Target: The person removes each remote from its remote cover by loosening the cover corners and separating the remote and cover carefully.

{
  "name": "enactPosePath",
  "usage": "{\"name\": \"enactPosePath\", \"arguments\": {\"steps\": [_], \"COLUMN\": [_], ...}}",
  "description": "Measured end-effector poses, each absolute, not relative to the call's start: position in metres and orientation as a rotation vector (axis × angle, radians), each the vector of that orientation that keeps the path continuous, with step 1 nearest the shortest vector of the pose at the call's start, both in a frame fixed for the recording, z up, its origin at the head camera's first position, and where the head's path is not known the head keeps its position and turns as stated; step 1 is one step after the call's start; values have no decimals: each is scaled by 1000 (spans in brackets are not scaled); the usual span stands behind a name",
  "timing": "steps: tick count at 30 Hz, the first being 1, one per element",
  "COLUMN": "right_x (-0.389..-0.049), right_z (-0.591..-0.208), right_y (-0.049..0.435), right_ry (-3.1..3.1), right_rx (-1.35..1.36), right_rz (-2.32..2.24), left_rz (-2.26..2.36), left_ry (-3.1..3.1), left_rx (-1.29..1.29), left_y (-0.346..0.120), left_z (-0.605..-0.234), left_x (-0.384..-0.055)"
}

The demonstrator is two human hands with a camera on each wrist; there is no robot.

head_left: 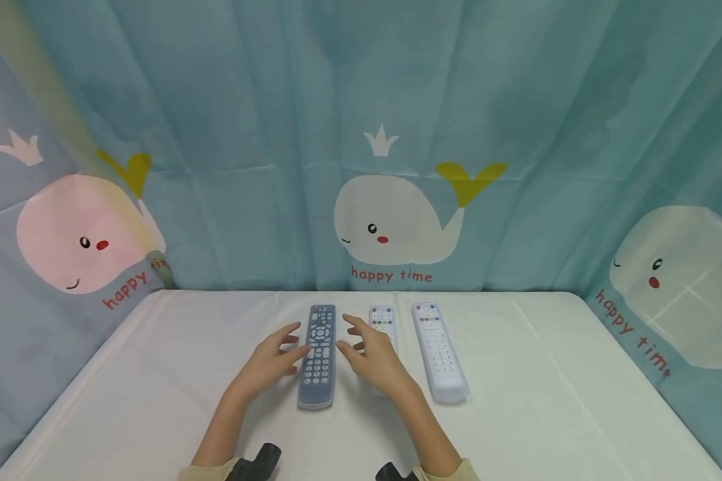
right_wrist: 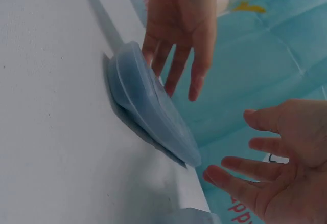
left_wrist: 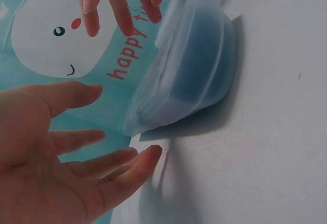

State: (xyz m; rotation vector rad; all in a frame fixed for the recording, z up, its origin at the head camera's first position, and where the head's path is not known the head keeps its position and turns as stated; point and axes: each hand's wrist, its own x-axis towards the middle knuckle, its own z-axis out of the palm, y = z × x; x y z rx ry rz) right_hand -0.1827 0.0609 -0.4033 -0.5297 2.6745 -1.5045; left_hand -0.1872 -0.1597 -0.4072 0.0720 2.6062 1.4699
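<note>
A dark blue-grey remote control [head_left: 317, 361] in a clear cover lies lengthwise on the white table, buttons up. My left hand [head_left: 269, 361] hovers at its left side, fingers spread and the thumb tip over its edge in the head view. To its right hangs my right hand [head_left: 376, 357], fingers loosely spread with nothing between them. Both wrist views show the hands apart from the remote control [left_wrist: 196, 60]. A slim white remote control [head_left: 382, 319] is partly hidden behind the right hand. Farther right lies a larger white remote control [head_left: 439, 354], slightly slanted.
The white cloth-covered table [head_left: 547, 414] stretches to both sides of the remotes. A blue-green curtain [head_left: 265, 220] printed with whales hangs along the table's back and sides. Dark wrist straps [head_left: 255, 464] sit at the sleeves.
</note>
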Motion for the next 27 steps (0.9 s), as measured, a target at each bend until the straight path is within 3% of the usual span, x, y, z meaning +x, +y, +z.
{"name": "enactPosePath", "arguments": {"steps": [27], "right_x": [-191], "right_z": [-424], "right_y": [43], "right_ry": [2482], "right_rx": [-433], "right_rz": [-1622], "left_rz": [1482], "left_ry": [2530], "left_rx": [16], "left_y": [-160], "left_z": [-420], "left_x": [-191]}}
